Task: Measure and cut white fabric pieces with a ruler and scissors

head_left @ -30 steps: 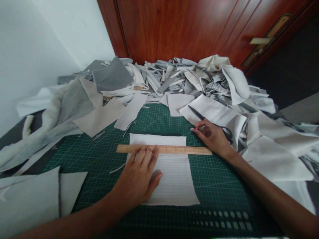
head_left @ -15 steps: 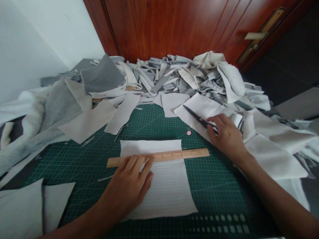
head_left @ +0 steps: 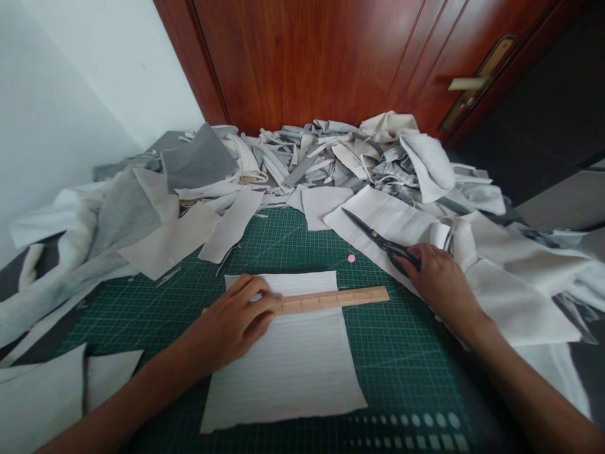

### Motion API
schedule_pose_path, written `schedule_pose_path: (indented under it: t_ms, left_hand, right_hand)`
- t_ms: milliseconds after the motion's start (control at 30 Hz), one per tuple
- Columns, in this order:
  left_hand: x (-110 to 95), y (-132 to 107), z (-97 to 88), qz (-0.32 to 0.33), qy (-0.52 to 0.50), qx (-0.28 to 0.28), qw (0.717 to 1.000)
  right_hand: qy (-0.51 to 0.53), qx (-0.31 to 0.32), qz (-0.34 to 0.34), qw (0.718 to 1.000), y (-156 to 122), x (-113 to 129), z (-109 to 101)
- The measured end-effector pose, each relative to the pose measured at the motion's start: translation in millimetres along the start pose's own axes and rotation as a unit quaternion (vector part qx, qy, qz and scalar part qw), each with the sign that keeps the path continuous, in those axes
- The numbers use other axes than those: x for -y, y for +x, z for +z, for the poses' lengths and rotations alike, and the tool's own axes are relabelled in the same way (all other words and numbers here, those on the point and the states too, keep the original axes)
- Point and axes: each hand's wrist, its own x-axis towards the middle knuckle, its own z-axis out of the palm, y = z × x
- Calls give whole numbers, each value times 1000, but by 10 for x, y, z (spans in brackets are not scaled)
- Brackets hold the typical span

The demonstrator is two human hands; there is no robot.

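My left hand (head_left: 241, 318) rests with bent fingers on the left part of a wooden ruler (head_left: 331, 300), hiding most of that end. Beneath the ruler lies a white ribbed fabric piece (head_left: 288, 378), roughly rectangular, on a green cutting mat (head_left: 401, 353). At the right, my right hand (head_left: 442, 284) has its fingers and thumb closed around the handle end of black scissors (head_left: 373, 233). The scissors lie over a pale fabric strip (head_left: 347, 217), blades pointing to the upper left. Between ruler and scissors sits a small pink disc (head_left: 351, 258).
A heap of grey and white fabric scraps (head_left: 307, 157) runs along the back, before a reddish wooden door (head_left: 302, 57). Larger cloth pieces are piled at left (head_left: 113, 214) and right (head_left: 515, 277). Two pale pieces (head_left: 42, 391) lie at the front left.
My right hand has slid back toward the end of the scissors' handles, so more of them shows. My left hand has shifted slightly left along the ruler. The view has tilted slightly.
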Motion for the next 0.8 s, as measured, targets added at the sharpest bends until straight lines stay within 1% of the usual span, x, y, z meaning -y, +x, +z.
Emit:
schedule_pose_path:
  t_ms: [67,167,267,367,467,567,700,800]
  left_hand:
    - [-4,30,-23,11,7,8,1000]
    - [-39,77,-54,18,33,13,999]
    - [-91,152,-78,13,67,-6,998]
    - [-128,303,-86,12,80,-24,996]
    - [-114,537,-75,16,54,2,998]
    - [-48,788,-40,37,12,56,998]
    - [54,1030,48,60,-68,110,990]
    - [84,1102,102,78,-107,119,984]
  right_hand:
    - [-18,18,23,999,18,10,-42]
    - [-58,64,48,995,66,0,-118]
    - [-89,102,48,990,127,-41,-184]
    - [-96,105,53,988,182,-88,-222]
    - [-83,123,60,987,249,-117,-247]
    - [-81,144,64,984,330,-132,-270]
    - [-98,121,74,985,375,-185,-272]
    - [-95,94,70,989,333,-300,-272]
